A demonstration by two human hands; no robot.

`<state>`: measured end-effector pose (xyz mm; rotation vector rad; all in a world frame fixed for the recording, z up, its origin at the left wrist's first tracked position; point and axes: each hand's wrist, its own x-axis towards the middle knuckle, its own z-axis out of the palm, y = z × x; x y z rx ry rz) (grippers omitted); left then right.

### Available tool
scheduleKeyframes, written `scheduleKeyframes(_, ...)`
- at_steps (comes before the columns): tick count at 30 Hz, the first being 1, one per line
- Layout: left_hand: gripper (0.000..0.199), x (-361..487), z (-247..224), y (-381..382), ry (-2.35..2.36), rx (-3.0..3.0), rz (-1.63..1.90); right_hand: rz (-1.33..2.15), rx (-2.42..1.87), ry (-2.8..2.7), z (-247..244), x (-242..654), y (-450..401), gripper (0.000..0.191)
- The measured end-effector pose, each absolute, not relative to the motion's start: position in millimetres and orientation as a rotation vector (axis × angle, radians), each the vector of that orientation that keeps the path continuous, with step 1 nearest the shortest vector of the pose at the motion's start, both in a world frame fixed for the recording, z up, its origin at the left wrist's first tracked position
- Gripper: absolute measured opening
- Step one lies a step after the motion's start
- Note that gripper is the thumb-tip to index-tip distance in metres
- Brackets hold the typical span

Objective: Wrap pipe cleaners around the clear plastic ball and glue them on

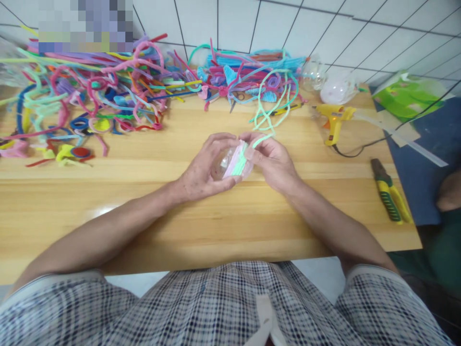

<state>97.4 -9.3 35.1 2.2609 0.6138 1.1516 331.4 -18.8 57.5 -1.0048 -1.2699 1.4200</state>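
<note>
Head view: over the middle of a wooden bench (216,226), the left hand (201,168) curves half-open around a clear rounded object (219,166) banded lilac and mint. The right hand (276,162) pinches a mint strand (265,124) against it. Fuzzy stems (97,89) crowd the back edge; pliers (389,192) lie by the right edge.

On table (209,226) | left rear: pipe cleaners (94,86) | right: glue gun (334,121), pliers (387,193) before it
</note>
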Motion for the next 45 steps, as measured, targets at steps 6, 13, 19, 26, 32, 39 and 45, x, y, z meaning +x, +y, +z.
scheduleKeyframes(6,0.085,96,29,-8,0.640,2.270,1.135,1.350,-1.001,-1.344,59,333,-19,0.057)
scheduleKeyframes(13,0.075,96,46,-12,0.809,2.204,1.004,1.252,-1.002,-1.357,56,328,-23,0.050)
scheduleKeyframes(19,0.063,97,47,-15,0.833,2.104,1.049,1.268,-1.008,-1.380,62,327,-25,0.052)
scheduleKeyframes(26,0.067,97,37,-13,0.760,2.105,1.104,1.333,-1.013,-1.368,62,335,-18,0.050)
scheduleKeyframes(32,0.070,98,28,-11,0.677,2.030,1.175,1.323,-0.969,-1.362,60,334,-19,0.047)
scheduleKeyframes(39,0.073,98,23,-6,0.608,2.071,1.191,1.292,-0.959,-1.361,55,333,-20,0.045)
scheduleKeyframes(45,0.070,101,20,-11,0.632,2.066,1.232,1.263,-0.979,-1.311,46,327,-23,0.046)
